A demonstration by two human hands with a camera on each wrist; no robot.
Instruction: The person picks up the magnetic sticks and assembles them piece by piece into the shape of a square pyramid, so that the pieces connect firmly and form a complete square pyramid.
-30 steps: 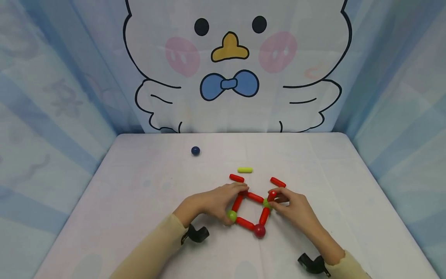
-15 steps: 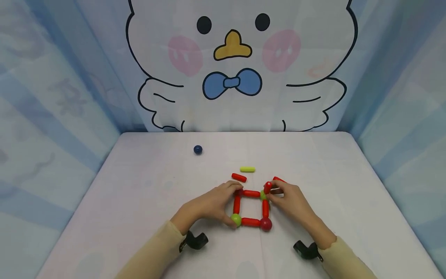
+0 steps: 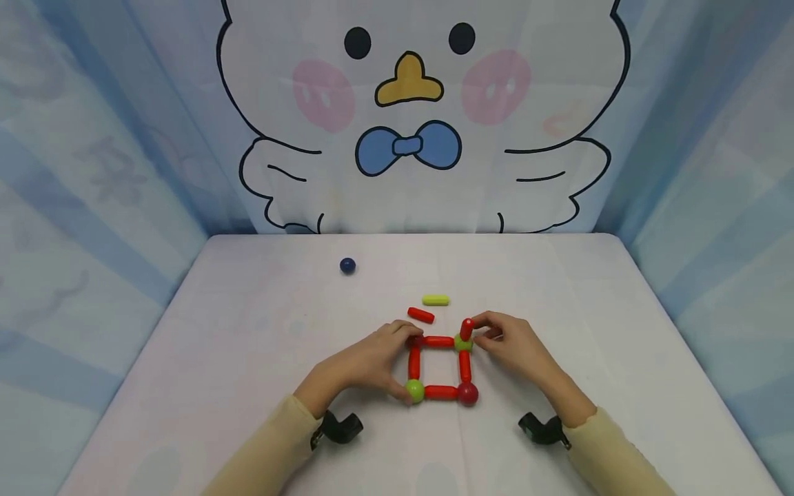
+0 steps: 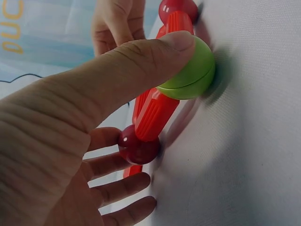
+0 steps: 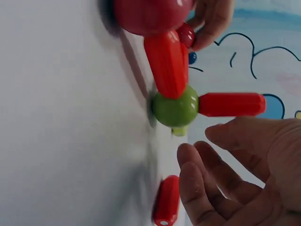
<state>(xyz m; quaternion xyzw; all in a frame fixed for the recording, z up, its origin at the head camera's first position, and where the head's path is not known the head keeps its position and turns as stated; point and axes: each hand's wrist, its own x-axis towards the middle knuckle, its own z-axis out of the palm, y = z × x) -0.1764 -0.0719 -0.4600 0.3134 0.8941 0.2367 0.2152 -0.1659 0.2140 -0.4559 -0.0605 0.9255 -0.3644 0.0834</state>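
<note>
A square of red magnetic sticks (image 3: 440, 393) and balls lies flat on the table, with a green ball (image 3: 414, 392) at front left and a red ball (image 3: 468, 394) at front right. At its back right corner, another red stick (image 3: 467, 329) stands up from a green ball (image 5: 176, 107). My left hand (image 3: 375, 355) holds the square's left side, thumb on the front green ball (image 4: 195, 70) and index finger against the back red ball (image 4: 138, 145). Just right of the standing stick, my right hand (image 3: 511, 348) has loosely bent fingers and touches nothing.
Behind the square lie a loose red stick (image 3: 421, 315) and a yellow-green stick (image 3: 436, 300). Further back on the table sits a dark blue ball (image 3: 348, 266). Another red stick (image 5: 167, 200) lies near my right fingers. A printed curtain stands behind the table.
The square has turned from a slant to line up with the table edge. My right hand has let go of the standing red stick and drawn slightly away; my left hand keeps its hold.
</note>
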